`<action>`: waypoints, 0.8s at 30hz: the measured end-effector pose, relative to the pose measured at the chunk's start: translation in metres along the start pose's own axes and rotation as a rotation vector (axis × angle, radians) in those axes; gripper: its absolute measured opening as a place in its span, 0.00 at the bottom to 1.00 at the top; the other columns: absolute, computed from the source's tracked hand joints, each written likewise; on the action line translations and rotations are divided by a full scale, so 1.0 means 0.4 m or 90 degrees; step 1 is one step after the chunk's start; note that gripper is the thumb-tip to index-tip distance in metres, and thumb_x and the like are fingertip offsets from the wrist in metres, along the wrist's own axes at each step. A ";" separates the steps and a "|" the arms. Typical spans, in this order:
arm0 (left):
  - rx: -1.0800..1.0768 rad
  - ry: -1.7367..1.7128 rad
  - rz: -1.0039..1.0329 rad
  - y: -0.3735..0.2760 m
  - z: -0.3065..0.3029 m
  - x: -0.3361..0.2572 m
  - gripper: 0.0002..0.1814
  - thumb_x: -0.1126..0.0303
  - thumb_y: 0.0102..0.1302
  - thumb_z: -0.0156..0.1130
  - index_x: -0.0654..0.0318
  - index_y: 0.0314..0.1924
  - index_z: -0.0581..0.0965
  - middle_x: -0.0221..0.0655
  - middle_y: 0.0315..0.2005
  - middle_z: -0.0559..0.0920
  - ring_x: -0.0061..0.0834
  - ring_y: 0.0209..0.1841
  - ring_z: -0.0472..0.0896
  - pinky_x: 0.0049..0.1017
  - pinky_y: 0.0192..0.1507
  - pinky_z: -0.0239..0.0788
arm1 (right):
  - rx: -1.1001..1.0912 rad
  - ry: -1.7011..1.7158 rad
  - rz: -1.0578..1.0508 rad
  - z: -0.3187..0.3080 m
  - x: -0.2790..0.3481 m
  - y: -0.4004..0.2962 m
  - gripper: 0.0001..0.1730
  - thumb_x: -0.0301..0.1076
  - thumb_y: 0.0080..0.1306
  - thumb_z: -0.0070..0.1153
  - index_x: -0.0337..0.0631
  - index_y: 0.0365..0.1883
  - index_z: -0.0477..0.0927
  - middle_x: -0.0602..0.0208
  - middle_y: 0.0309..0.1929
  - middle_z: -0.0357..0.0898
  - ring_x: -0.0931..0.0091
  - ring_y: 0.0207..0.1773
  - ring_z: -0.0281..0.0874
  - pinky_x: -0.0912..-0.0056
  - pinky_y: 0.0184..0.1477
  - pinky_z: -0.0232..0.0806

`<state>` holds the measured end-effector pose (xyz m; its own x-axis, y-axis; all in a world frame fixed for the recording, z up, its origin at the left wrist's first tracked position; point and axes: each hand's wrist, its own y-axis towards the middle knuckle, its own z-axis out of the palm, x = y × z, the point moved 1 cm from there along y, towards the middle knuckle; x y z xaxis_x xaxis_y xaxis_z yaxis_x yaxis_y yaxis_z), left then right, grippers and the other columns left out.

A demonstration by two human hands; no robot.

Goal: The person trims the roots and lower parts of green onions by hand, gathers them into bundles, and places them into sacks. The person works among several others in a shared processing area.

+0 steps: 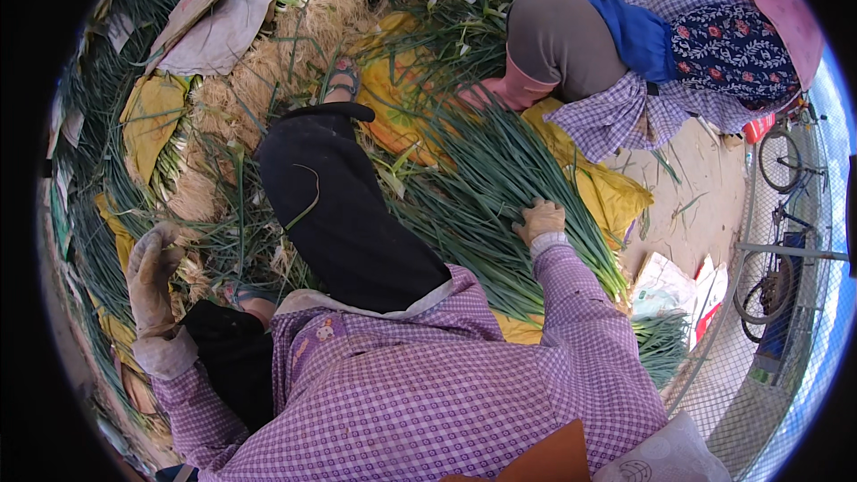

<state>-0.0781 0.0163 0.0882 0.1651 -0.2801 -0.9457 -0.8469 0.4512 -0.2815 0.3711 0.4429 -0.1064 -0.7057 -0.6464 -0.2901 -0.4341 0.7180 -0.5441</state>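
My right hand [541,219], in a pale glove, lies on a broad pile of green onions [482,194]. Its fingertips are bent into the long green leaves, and whether they grip any is hidden. The pile's white ends point toward the lower right. At the left, my gloved left hand [152,274] is raised with its fingers curled and a gap at the thumb; nothing shows in it. Beside that hand are loose leaves and the roots of a row of green onions [201,187] with tan, stringy roots.
Yellow woven sacks [602,194] lie beneath the pile. A co-worker [676,47] in a checked garment sits close by at the upper right. White and red bags [663,288] lie near a wire mesh fence [723,361]; bicycles [776,274] stand beyond. A pale cloth [217,37] covers some onions.
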 end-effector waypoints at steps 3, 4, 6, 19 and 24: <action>-0.011 -0.011 0.000 -0.002 -0.004 0.005 0.18 0.61 0.67 0.57 0.61 0.52 0.77 0.26 0.42 0.82 0.18 0.35 0.78 0.19 0.41 0.67 | 0.014 0.011 0.025 0.034 -0.019 0.019 0.22 0.56 0.61 0.56 0.52 0.44 0.84 0.69 0.53 0.75 0.67 0.58 0.70 0.59 0.58 0.62; -0.016 -0.015 -0.001 -0.005 -0.007 0.008 0.18 0.61 0.67 0.57 0.61 0.52 0.77 0.26 0.42 0.82 0.18 0.35 0.78 0.19 0.41 0.67 | 0.021 0.042 0.043 0.015 -0.024 0.002 0.22 0.56 0.61 0.56 0.52 0.44 0.84 0.69 0.53 0.75 0.67 0.57 0.71 0.60 0.57 0.63; -0.021 -0.024 0.010 -0.014 -0.004 0.008 0.18 0.61 0.67 0.58 0.61 0.52 0.77 0.26 0.41 0.82 0.18 0.35 0.78 0.18 0.41 0.66 | 0.061 0.099 0.083 -0.014 -0.030 -0.017 0.22 0.56 0.62 0.56 0.50 0.44 0.84 0.71 0.51 0.75 0.67 0.56 0.71 0.59 0.55 0.62; -0.015 -0.026 0.018 -0.017 -0.002 0.003 0.18 0.60 0.67 0.57 0.63 0.52 0.77 0.26 0.41 0.83 0.18 0.36 0.79 0.18 0.40 0.66 | -0.052 0.144 0.069 0.060 -0.041 -0.094 0.15 0.47 0.61 0.58 0.51 0.42 0.84 0.62 0.47 0.77 0.64 0.51 0.76 0.60 0.50 0.69; 0.004 -0.028 0.016 -0.010 0.002 0.016 0.18 0.61 0.67 0.57 0.63 0.52 0.77 0.27 0.41 0.83 0.19 0.36 0.80 0.18 0.39 0.68 | 0.069 0.312 0.076 0.037 -0.025 -0.110 0.18 0.48 0.64 0.55 0.52 0.48 0.82 0.59 0.52 0.77 0.61 0.54 0.74 0.62 0.55 0.67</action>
<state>-0.0732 0.0132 0.0831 0.1667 -0.2310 -0.9586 -0.8475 0.4633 -0.2590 0.4057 0.4140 -0.0913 -0.9375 -0.3464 0.0331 -0.2921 0.7318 -0.6158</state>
